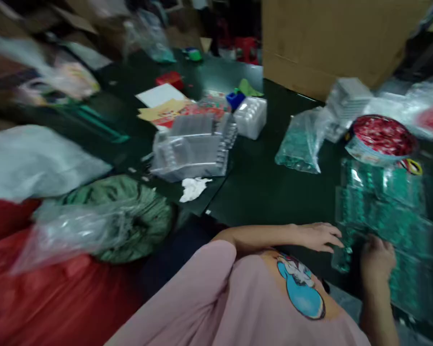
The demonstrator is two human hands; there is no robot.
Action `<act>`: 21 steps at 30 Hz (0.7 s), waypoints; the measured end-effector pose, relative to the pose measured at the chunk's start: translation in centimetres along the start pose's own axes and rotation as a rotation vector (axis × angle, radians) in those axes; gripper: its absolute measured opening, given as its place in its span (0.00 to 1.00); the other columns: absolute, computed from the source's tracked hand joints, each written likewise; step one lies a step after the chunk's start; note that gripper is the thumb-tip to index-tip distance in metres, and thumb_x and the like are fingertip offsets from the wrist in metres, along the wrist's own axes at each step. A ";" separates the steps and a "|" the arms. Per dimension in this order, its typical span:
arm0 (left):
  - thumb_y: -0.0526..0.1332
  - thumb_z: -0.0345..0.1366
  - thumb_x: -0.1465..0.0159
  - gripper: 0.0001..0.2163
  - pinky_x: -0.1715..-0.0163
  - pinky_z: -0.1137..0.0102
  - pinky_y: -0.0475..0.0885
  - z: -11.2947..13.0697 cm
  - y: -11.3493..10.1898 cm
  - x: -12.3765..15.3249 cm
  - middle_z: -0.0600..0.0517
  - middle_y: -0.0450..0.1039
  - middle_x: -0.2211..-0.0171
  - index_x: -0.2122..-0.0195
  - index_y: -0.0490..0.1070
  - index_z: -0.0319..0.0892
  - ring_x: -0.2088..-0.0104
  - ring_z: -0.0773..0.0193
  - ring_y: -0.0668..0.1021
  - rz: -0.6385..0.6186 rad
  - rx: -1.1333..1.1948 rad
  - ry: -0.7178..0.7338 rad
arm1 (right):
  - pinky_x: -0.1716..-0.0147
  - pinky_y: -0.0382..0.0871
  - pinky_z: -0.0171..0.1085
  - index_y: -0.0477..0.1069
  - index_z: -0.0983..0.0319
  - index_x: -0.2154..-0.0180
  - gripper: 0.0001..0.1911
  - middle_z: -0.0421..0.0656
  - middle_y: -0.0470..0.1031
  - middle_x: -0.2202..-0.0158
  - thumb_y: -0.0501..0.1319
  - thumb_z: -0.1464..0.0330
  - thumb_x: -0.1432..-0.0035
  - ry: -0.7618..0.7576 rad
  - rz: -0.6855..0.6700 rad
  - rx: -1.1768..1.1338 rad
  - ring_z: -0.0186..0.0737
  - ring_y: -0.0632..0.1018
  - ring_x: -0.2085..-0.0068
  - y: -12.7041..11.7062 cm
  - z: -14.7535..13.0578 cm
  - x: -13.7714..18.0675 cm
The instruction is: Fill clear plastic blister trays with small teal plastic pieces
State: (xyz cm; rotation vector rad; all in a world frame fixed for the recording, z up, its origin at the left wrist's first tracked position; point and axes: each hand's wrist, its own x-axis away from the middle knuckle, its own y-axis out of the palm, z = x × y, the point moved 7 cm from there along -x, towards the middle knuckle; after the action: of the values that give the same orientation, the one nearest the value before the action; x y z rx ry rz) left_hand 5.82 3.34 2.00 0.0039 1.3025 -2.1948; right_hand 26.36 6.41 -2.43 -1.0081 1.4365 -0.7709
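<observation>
Clear plastic blister trays (399, 218) lie in rows on the dark green table at the right, tinted green by the surface beneath. My left hand (321, 237) reaches across to their left edge, its fingers stretched and apart, the fingertips beside a small tray part (342, 259). Among the lower trays is my right hand (378, 257), its fingers curled down and blurred. Whatever it grips, if anything, is hidden. Just beyond the trays stands a round tub (382, 137) full of small red pieces, with yellow-handled scissors (414, 166) beside it.
Stacked clear plastic packs (191, 149) and a white crumpled tissue (194, 189) are at mid-table. A clear bag (299, 139) lies nearer the tub. A large cardboard box (342, 43) borders the back. Bundled green cloth (130, 216) and red fabric (57, 298) are at left.
</observation>
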 end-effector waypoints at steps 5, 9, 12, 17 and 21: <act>0.59 0.36 0.34 0.12 0.44 0.61 0.69 -2.9 -12.2 12.0 0.42 0.70 0.46 0.50 0.75 0.43 0.45 0.57 0.72 0.494 -0.187 -0.459 | 0.69 0.64 0.45 0.78 0.65 0.58 0.19 0.53 0.75 0.69 0.55 0.61 0.41 -0.037 0.098 -0.100 0.54 0.75 0.64 -2.4 -3.1 -3.2; 0.60 0.37 0.35 0.14 0.42 0.52 0.66 -3.6 -21.8 26.6 0.42 0.68 0.45 0.48 0.73 0.44 0.43 0.53 0.70 0.975 -0.490 -0.876 | 0.63 0.69 0.45 0.76 0.64 0.56 0.18 0.52 0.77 0.63 0.54 0.60 0.38 -0.192 -0.089 -0.425 0.51 0.76 0.61 -1.5 -12.7 -6.2; 0.61 0.40 0.35 0.18 0.38 0.52 0.60 -2.5 -26.2 36.4 0.40 0.64 0.41 0.46 0.71 0.42 0.39 0.50 0.66 1.163 -0.675 -1.136 | 0.60 0.72 0.44 0.75 0.62 0.56 0.17 0.50 0.77 0.60 0.56 0.58 0.38 -0.348 -0.371 -0.761 0.46 0.77 0.61 0.3 -22.7 -7.2; 0.63 0.42 0.39 0.28 0.35 0.53 0.53 -1.1 -28.5 47.7 0.37 0.60 0.38 0.40 0.65 0.38 0.35 0.46 0.60 1.316 -0.734 -1.576 | 0.57 0.73 0.44 0.74 0.60 0.55 0.15 0.48 0.76 0.58 0.59 0.61 0.41 -0.523 -0.723 -1.090 0.42 0.78 0.60 3.0 -38.2 -8.0; 0.63 0.36 0.42 0.28 0.40 0.55 0.62 -2.9 -28.1 51.8 0.37 0.70 0.45 0.40 0.65 0.34 0.43 0.47 0.70 1.248 -0.534 -1.716 | 0.57 0.73 0.43 0.71 0.60 0.52 0.20 0.44 0.75 0.61 0.62 0.62 0.46 -0.445 -0.852 -1.212 0.38 0.76 0.63 5.9 -47.4 -10.4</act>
State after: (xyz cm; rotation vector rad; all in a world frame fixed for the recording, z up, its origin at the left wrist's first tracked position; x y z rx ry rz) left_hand -51.52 -9.11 8.21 -0.8065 0.4141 -0.2606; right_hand -21.65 13.89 2.48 -2.6239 0.9584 -0.0971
